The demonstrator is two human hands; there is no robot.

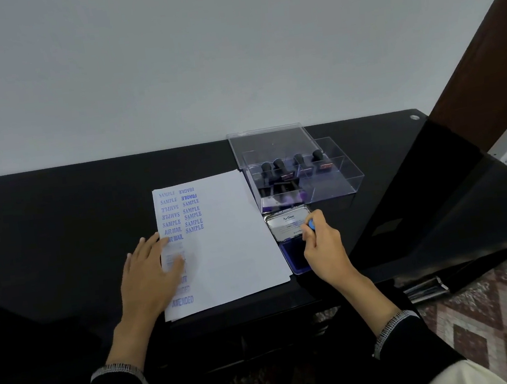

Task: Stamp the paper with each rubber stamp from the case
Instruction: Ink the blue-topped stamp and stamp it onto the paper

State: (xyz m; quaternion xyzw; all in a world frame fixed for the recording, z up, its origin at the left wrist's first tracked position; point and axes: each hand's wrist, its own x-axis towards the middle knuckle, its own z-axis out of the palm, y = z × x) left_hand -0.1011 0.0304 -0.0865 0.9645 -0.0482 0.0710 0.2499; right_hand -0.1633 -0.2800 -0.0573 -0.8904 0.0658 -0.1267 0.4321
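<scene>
Paper [232, 235] lies flat on the black table [59, 220], its left side filled with blue prints – SAMPLE, FRAGILE, AIR MAIL, AMENDED. Left hand [151, 273] presses on its left edge with straight fingers. Right hand [323, 247] grips a blue-topped stamp [311, 225] over the open ink pad [294, 258] – just in front of the clear case [336, 179] with black-handled stamps [277, 167].

A glossy black table [59, 214] carried the paper [235, 241] centrally, the clear case [339, 182] at two o'clock, an open ink pad [293, 250] at three.
</scene>
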